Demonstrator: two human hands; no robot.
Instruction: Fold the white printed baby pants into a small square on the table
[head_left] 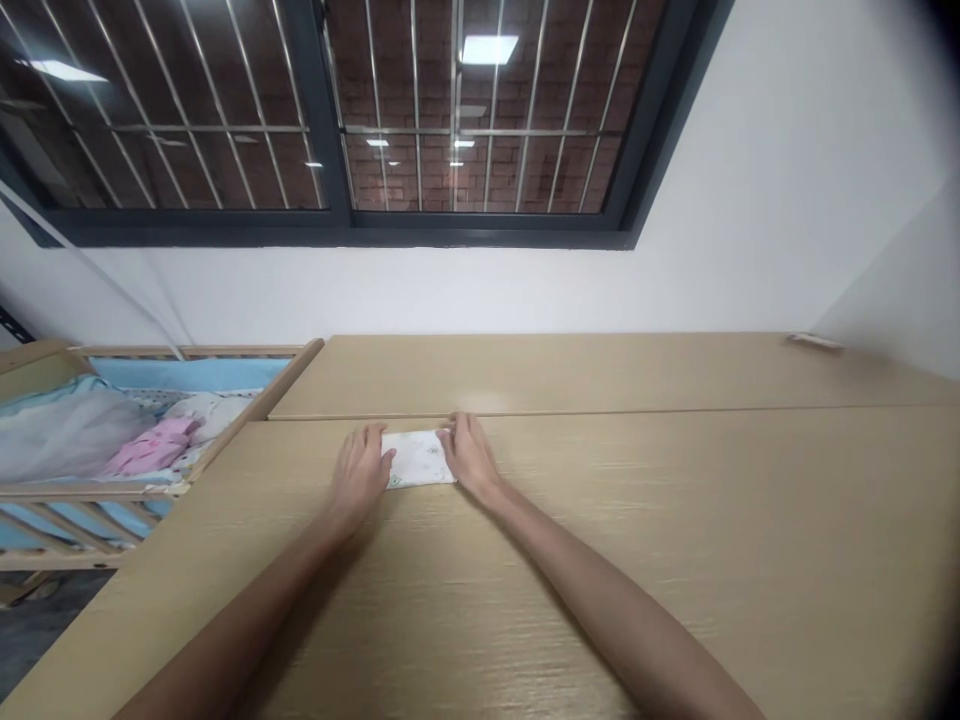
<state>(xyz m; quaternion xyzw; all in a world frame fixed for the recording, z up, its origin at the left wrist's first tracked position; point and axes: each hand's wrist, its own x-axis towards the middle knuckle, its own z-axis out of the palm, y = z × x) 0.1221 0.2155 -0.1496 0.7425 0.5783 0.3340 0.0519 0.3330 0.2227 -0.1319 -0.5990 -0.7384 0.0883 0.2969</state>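
Note:
A small folded white cloth (417,460) with a faint printed pattern lies on the wooden tabletop (675,560), just short of the seam between the two boards. My left hand (360,472) holds its left edge, the thumb resting on top and the fingers curled at the far corner. On the opposite side, my right hand (469,456) grips the right edge, fingertips at its far right corner. Parts of both side edges are hidden under the hands.
To the left stands a wooden crib (255,410) with blue lining, a pink cloth (154,446) and pale bedding (75,432). A small flat whitish item (814,342) lies at the far right. Behind the table rise a white wall and a barred window (480,235).

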